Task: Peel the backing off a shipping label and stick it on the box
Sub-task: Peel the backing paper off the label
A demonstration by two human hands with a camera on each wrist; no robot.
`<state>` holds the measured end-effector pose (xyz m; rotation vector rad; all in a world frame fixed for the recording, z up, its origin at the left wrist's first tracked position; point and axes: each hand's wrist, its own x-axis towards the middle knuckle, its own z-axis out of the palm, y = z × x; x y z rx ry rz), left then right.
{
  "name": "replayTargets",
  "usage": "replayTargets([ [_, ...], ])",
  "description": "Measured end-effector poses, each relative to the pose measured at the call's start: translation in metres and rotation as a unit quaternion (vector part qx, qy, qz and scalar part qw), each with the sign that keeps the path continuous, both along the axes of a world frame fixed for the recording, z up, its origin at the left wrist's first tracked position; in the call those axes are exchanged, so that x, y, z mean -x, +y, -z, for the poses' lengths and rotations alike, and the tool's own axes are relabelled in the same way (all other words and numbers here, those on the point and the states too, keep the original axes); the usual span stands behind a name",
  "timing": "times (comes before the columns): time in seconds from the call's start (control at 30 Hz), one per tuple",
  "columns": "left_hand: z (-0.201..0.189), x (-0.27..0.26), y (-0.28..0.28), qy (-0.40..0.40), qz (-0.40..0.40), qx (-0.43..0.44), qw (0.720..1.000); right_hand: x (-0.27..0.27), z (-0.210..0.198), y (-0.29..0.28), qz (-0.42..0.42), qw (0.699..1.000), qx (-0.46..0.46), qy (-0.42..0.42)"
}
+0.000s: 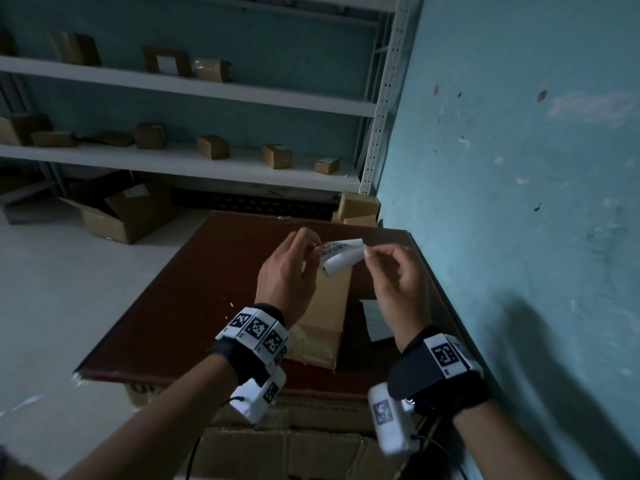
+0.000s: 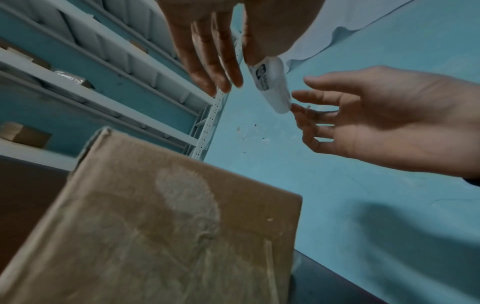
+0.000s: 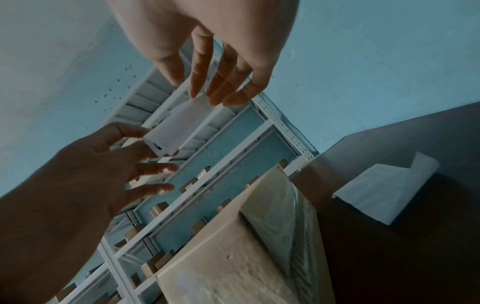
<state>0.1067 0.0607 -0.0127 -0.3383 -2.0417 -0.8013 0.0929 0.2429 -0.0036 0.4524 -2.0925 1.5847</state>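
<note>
A curled white shipping label (image 1: 341,254) with a barcode hangs in the air above a brown cardboard box (image 1: 327,306) on a dark red-brown table (image 1: 180,306). My left hand (image 1: 313,245) pinches the label's left end; its thumb presses the printed face of the label (image 2: 271,86). My right hand (image 1: 369,252) pinches the right end, and its fingertips (image 3: 194,94) meet the label's (image 3: 179,125) upper edge. The label curls into a loose roll, so I cannot tell sticker from backing. The box (image 2: 168,236) lies just beneath both hands, its top bare and scuffed.
A loose white sheet (image 1: 375,320) with a curled corner lies on the table right of the box, and shows as the same sheet (image 3: 384,191) in the right wrist view. A teal wall (image 1: 519,168) runs along the right. White shelves (image 1: 190,164) hold small cartons beyond.
</note>
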Motion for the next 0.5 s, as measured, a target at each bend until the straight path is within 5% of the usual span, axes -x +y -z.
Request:
replayTargets([
  [0.23, 0.0, 0.003, -0.003, -0.007, 0.015, -0.03, 0.999, 0.0, -0.002, 0.0, -0.019, 0.999, 0.027, -0.013],
  [0.5, -0.002, 0.006, -0.012, -0.067, 0.035, -0.086, 0.993, 0.005, -0.011, 0.014, -0.111, 0.981, 0.046, -0.153],
])
